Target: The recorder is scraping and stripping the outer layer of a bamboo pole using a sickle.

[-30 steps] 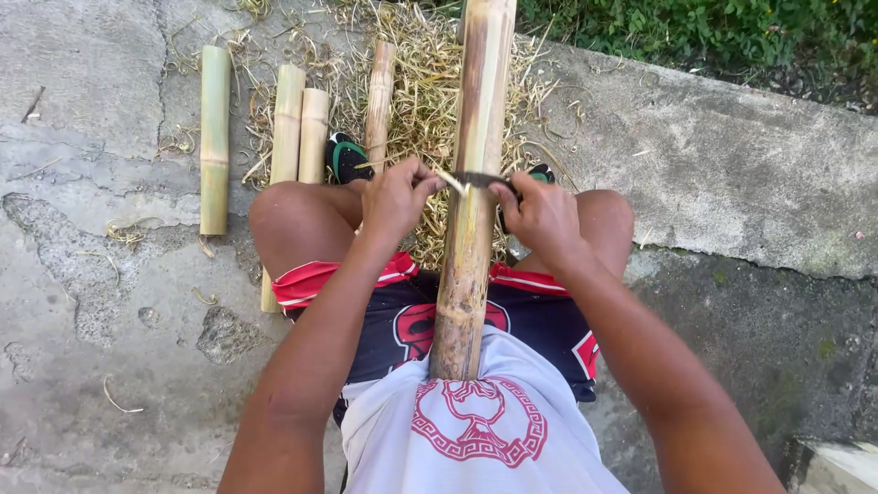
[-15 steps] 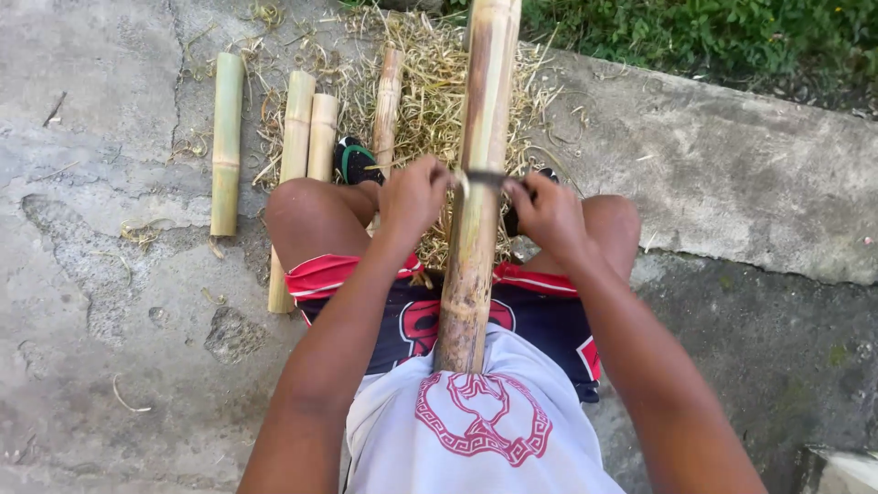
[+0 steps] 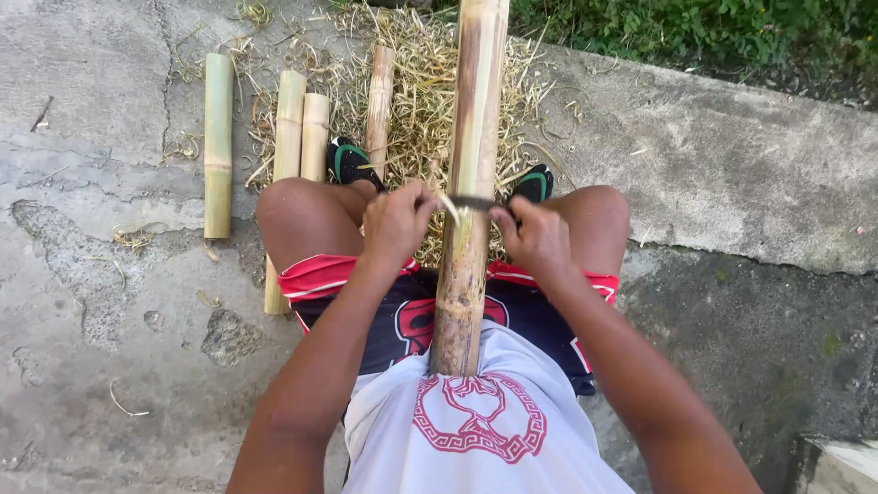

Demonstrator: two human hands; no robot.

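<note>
Both hands on bamboo-scraping blade

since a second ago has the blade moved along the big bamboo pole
Yes. The blade has slid down the bamboo pole toward the person, now nearer the knees than the sandals.

The long bamboo pole runs up the middle between the knees, and the blade lies across it, barring the way between the left hand and right hand. Cut bamboo pieces and straw shavings crowd the left and front; bare concrete lies open to the right
</note>
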